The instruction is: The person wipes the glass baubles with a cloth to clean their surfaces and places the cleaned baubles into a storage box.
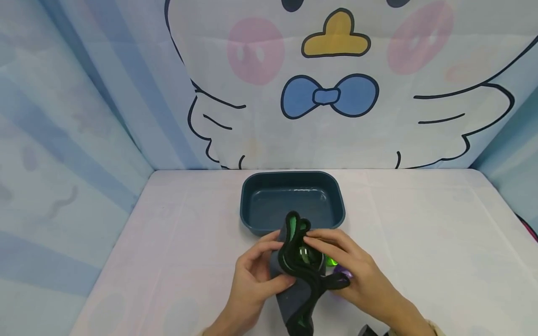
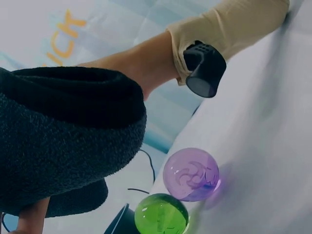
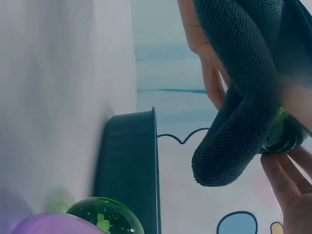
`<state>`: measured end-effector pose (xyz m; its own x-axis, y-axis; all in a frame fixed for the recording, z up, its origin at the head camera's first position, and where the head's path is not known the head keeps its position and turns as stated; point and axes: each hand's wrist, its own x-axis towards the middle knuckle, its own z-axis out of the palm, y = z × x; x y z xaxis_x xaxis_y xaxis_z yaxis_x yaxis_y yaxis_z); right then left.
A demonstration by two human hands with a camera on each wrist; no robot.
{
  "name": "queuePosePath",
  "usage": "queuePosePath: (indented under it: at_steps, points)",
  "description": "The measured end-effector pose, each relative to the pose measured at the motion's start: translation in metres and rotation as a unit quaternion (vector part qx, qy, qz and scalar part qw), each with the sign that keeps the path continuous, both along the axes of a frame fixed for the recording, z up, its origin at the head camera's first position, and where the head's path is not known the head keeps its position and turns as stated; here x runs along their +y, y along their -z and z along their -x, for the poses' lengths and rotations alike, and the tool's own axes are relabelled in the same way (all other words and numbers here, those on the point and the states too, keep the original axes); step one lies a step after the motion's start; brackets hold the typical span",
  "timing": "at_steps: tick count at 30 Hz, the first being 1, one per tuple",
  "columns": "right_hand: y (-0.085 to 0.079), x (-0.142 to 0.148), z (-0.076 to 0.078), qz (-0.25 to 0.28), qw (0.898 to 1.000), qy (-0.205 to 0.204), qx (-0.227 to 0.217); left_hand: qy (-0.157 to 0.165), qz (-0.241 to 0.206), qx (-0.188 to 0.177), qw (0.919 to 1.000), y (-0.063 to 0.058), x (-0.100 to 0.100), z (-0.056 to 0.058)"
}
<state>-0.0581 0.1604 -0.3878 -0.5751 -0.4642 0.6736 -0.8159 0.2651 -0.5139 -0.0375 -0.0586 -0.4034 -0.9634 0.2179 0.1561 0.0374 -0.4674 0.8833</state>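
Note:
Both hands hold up a dark towel (image 1: 290, 298) folded about a green clear ball (image 1: 305, 254), which shows between its wavy edges. My left hand (image 1: 252, 273) grips the towel from the left, thumb in front and fingers behind. From the right, my right hand (image 1: 357, 266) holds the ball in the towel; its fingertips lie on the ball's upper side. In the right wrist view, the ball (image 3: 285, 134) peeks out between towel and fingers. On the table below are a second green ball (image 2: 161, 214) and a purple ball (image 2: 191, 174), side by side.
A dark blue rectangular tub (image 1: 294, 175) stands on the white-covered table (image 1: 189, 224) just beyond the hands. A cartoon-printed cloth (image 1: 260, 130) hangs behind the table. A black camera (image 2: 205, 70) is worn on the right wrist.

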Motion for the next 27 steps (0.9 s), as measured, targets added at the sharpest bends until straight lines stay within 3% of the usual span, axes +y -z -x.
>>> queuePosePath:
  at_steps: [4, 7, 16, 22, 27]
  points:
    - [0.001, -0.001, 0.002, 0.014, 0.999, 0.0, 0.029, -0.012, 0.018, 0.011, 0.9997, -0.001, 0.001, -0.001]
    - [0.001, -0.001, 0.001, 0.016, 1.0, 0.005, 0.025, -0.014, 0.029, 0.012, 0.9994, -0.001, 0.001, -0.001]
    - [0.0, 0.006, -0.006, 0.003, 0.993, 0.009, -0.118, 0.0, 0.015, 0.068, 0.9976, 0.002, 0.001, 0.0]
    - [-0.002, 0.005, -0.008, -0.018, 0.991, 0.035, -0.131, -0.001, 0.016, 0.018, 0.9997, 0.0, 0.0, -0.002]
    - [-0.005, 0.002, -0.009, -0.02, 0.99, 0.029, -0.137, -0.011, 0.023, 0.001, 0.9997, -0.002, -0.001, -0.002]
